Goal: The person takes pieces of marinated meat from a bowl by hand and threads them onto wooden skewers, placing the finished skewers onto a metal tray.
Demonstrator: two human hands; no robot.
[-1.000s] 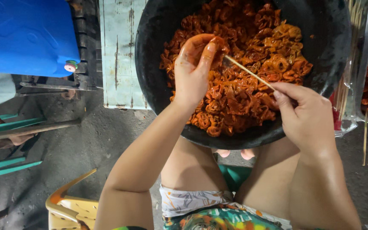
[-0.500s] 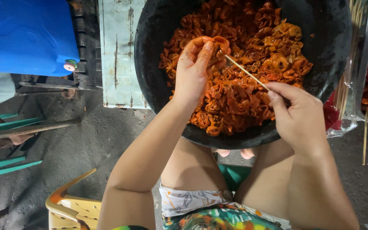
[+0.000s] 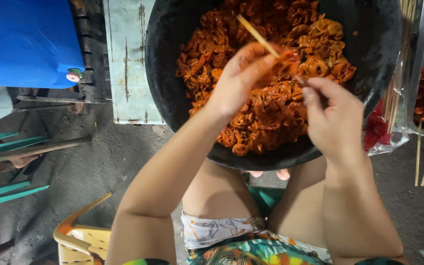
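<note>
The left hand (image 3: 239,81) pinches a red meat piece (image 3: 286,58) over the black bowl (image 3: 369,59); the right hand (image 3: 332,115) grips the stick (image 3: 257,34), poking it through; I think pushing it down needs care

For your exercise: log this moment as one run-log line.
left hand: pinching orange sauced meat piece | right hand: holding thin bamboo skewer through it | below: round black basin of sauced meat

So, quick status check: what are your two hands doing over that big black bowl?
Left hand pinching an orange meat piece. Right hand gripping the bamboo skewer, pushed through that piece. Both over the black bowl. Nothing blocking.
</note>
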